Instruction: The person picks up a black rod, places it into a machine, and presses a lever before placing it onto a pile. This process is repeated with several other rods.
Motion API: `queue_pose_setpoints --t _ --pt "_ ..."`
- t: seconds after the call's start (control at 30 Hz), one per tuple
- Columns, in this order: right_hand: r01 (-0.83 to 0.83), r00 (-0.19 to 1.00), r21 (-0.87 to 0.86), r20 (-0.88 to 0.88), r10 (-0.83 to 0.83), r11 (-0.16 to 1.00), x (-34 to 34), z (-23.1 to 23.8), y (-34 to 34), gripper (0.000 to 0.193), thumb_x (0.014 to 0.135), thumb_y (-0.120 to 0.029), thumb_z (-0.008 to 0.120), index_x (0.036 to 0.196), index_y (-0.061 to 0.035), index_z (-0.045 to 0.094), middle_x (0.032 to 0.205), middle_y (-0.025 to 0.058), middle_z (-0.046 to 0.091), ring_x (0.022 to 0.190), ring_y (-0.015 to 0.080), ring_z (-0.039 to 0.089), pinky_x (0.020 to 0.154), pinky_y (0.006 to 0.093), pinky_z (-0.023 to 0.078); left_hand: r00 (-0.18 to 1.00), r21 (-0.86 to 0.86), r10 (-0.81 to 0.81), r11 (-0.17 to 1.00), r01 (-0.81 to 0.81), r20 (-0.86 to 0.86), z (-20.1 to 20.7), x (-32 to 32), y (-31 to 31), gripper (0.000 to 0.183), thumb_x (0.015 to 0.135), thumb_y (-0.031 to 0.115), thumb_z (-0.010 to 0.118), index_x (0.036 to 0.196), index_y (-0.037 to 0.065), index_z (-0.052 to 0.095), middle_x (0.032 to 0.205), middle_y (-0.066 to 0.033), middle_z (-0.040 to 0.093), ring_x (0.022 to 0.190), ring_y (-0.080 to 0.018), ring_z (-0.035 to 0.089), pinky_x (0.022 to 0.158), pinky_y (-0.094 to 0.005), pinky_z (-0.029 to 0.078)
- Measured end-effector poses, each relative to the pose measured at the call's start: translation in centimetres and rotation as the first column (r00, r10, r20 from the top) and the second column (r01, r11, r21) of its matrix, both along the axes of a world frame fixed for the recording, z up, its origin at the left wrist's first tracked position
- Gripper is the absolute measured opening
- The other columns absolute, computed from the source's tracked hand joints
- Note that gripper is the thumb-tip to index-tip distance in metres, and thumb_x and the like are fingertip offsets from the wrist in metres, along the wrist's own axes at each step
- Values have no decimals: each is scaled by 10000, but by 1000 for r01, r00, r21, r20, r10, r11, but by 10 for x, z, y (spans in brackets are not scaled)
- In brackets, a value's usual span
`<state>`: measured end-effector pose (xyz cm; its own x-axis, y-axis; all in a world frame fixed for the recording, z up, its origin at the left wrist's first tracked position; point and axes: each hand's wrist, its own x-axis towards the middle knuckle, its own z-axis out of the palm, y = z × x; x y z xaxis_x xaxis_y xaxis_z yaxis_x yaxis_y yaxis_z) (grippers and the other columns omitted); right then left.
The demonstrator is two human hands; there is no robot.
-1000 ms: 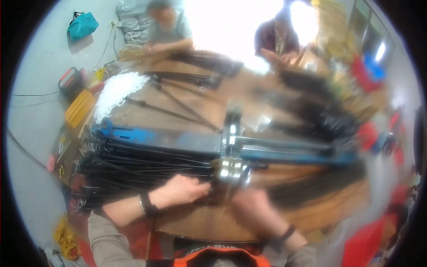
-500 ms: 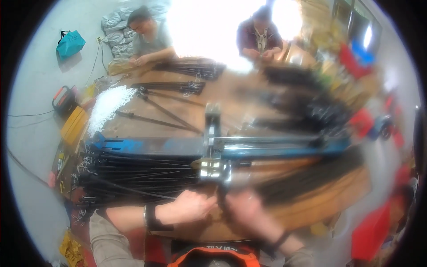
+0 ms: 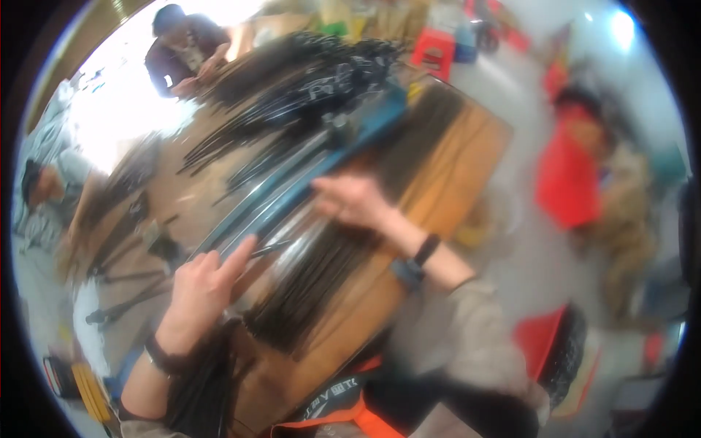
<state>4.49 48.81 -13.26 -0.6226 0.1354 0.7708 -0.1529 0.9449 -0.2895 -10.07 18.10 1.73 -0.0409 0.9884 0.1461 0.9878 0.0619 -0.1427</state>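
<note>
My left hand (image 3: 196, 296) is over the near left part of the bench, its index finger stretched and the other fingers curled in. Thin dark rods (image 3: 272, 248) lie close to its fingertip; whether it grips one is hidden. My right hand (image 3: 355, 201), smeared by motion, is beside a long blue rail (image 3: 292, 198) with its fingers drawn together. What they hold, if anything, cannot be made out. Under and between the hands runs a wide bundle of black rods (image 3: 310, 288) on the wooden tabletop (image 3: 453, 175).
More black rods (image 3: 255, 146), some with clear wrapping, lie across the far side. One person (image 3: 186, 51) works at the far edge, another (image 3: 47, 193) at the left. A person in red (image 3: 573, 168) is at the right. A red stool (image 3: 434, 52) stands beyond the table.
The view has swung to the right and tilted. My hands, close together at the metal fixture before, are now apart, with the right one farther along the blue rail.
</note>
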Motion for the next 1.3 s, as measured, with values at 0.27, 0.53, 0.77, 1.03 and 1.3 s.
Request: queue_pose_setpoints --t 0.27,0.53,0.77,1.03,1.3 --pt "2 994 9 -109 -1 1000 -1 -5 26 399 811 -155 758 1188 -69 659 796 93 651 672 257 622 616 353 530 988 198 -45 980 15 147 -26 -5 29 452 831 127 653 1274 118 563 795 -113 573 692 -288 590 605 -435 495" --pt "-238 970 -245 -104 219 940 9 41 -66 517 826 -185 740 1300 -59 577 753 73 613 778 301 598 736 387 512 988 21 148 989 -149 50 -6 -2 -3 392 837 128 606 1227 146 560 783 -95 584 692 -290 608 572 -402 507" --pt "-313 945 -86 -129 300 946 -15 37 -94 341 887 -176 685 1197 -36 661 732 77 604 706 254 569 639 365 473 991 103 136 985 -135 -2 5 -2 -43 464 796 83 605 1243 206 589 748 -65 551 657 -254 597 533 -360 492" --pt "-244 965 -14 -105 241 970 -41 39 -142 369 833 -51 679 1200 -84 663 723 83 596 589 268 525 547 395 426 981 221 192 956 -194 30 2 -16 -107 439 779 36 600 1192 181 617 744 -57 543 651 -235 587 539 -344 486" --pt "-118 949 -316 243 201 941 -88 34 -135 173 939 -107 602 1076 -25 667 919 142 692 816 233 687 725 336 524 833 526 546 683 -507 93 53 -71 -217 226 889 15 591 1114 30 595 940 -189 626 856 -385 619 732 -407 512"
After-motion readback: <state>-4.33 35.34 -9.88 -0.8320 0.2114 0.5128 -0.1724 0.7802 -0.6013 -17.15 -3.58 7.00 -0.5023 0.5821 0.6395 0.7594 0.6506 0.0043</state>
